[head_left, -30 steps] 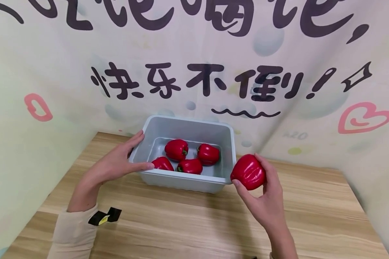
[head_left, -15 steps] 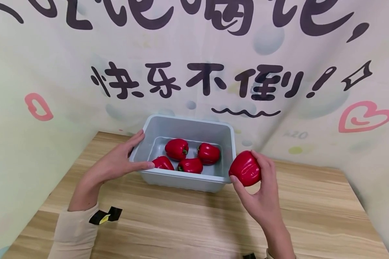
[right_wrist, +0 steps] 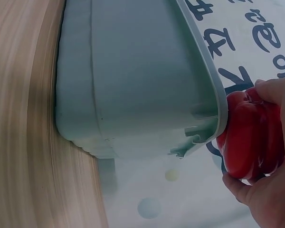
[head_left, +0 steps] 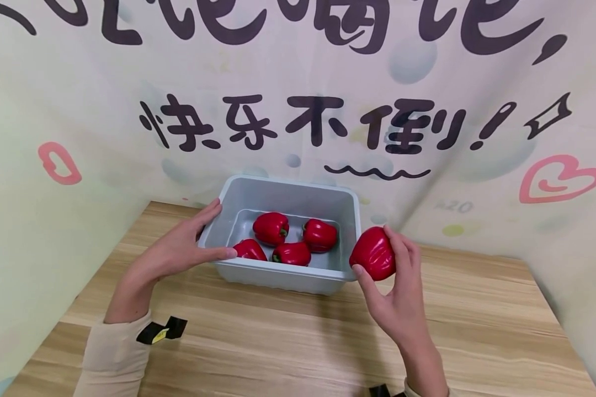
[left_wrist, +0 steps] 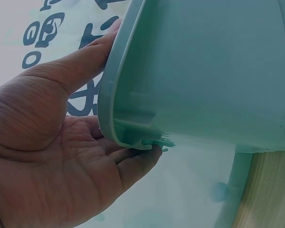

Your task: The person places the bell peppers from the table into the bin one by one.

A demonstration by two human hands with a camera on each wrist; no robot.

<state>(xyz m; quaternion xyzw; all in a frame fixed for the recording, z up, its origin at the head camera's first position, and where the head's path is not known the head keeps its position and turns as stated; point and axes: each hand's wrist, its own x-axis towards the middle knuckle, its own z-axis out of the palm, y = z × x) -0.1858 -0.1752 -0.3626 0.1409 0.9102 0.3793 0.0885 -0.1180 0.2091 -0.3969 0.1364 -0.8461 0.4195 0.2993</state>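
Observation:
A grey plastic bin (head_left: pixel 288 283) stands on the table, with several red bell peppers lying inside, among them one pepper (head_left: pixel 270 229) at the back left. My left hand (head_left: pixel 179 248) grips the bin's left end. In the left wrist view, its thumb lies against the rim (left_wrist: pixel 115 71) and its fingers curl under the lip. A further red bell pepper (head_left: pixel 373 253) is held between thumb and fingers of my right hand (head_left: pixel 402 298), just outside the bin's right rim. In the right wrist view this pepper (right_wrist: pixel 249 135) sits close against the rim; whether they touch I cannot tell.
The wood-grain table (head_left: pixel 258 342) runs around the bin. Right behind it hangs a pale cloth backdrop (head_left: pixel 298 71) with dark lettering, which also closes off the left and right sides. Black tape pieces (head_left: pixel 161 331) sit at my left sleeve.
My right hand has moved slightly left and away from me with the pepper, closer to the bin's right rim. The left hand, the bin and the peppers inside stay put.

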